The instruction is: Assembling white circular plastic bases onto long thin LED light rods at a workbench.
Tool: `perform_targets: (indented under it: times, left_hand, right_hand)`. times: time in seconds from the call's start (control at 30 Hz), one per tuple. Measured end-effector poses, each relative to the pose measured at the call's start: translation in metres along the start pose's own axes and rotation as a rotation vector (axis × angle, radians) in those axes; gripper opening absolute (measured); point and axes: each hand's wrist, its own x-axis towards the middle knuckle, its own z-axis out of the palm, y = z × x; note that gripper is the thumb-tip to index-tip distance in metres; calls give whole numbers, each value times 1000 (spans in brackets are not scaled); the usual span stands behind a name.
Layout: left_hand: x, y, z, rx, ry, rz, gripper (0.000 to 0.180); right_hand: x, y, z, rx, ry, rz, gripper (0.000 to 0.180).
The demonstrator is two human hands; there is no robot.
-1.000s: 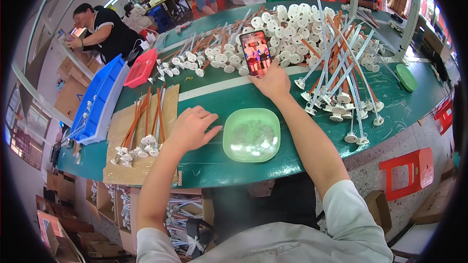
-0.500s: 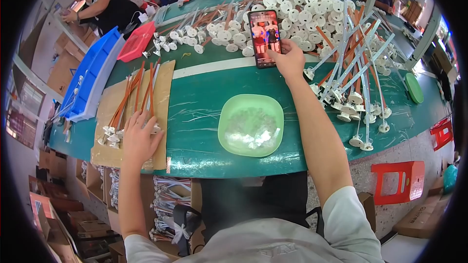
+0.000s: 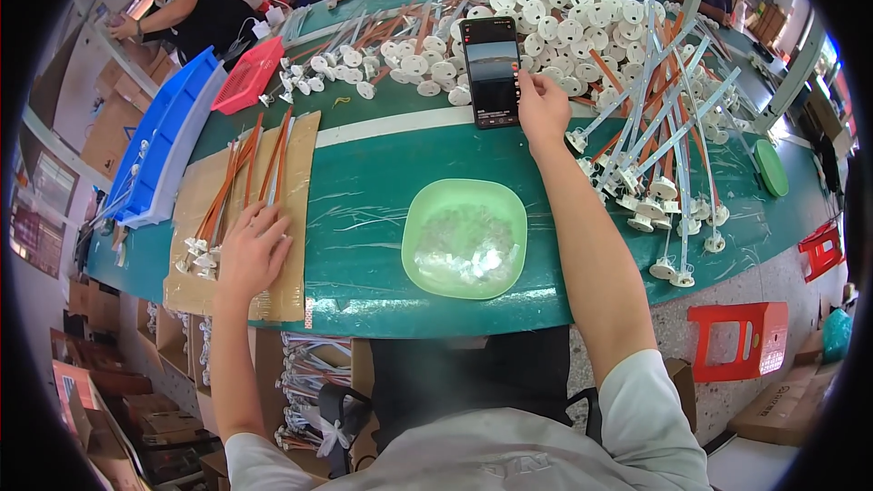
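Note:
My left hand (image 3: 253,253) lies with its fingers apart on a cardboard sheet (image 3: 195,284), next to brown and white strips (image 3: 235,184) with round white ends. My right hand (image 3: 546,111) is closed at the right edge of a black smartphone (image 3: 492,73), its thumb bent near the screen; the fingers behind are hidden. The phone stands tilted before a heap of white discs (image 3: 587,23), its screen lit with a mostly dark picture. Between my forearms sits a light green bowl (image 3: 420,265) holding small clear plastic pieces (image 3: 473,250).
At the right, strips with white ends (image 3: 664,136) pile up by a metal post. A blue tray (image 3: 164,150) and a red basket (image 3: 247,75) stand at the left. A red stool (image 3: 741,338) and cardboard boxes are beside the table. Two people work farther back.
The phone's screen has switched from a colourful picture to a darker one. My right thumb has drawn back toward the phone's edge. My left fingers have bent slightly.

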Motion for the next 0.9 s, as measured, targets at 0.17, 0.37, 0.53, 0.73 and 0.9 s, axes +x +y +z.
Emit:
perform_targets:
  times: [0.17,0.37,0.53,0.73,0.9]
  left_hand:
    - [0,-12,3,35,-20,-59,24]
    - [22,3,-5,-32,154,55,28]
    - [81,41,11,-293,326,128,26]
    - [148,77,43,-538,454,216,14]
    - [138,79,64,-657,501,151,8]
  right_hand:
    - [-1,-1,-3,32,3,58,39]
    - [-1,-2,-2,12,-14,24,40]
    - [-2,-3,-4,55,-49,34,38]
    - [-3,-4,-9,63,-124,45,40]
    - [-4,-5,-9,65,-157,18,44]
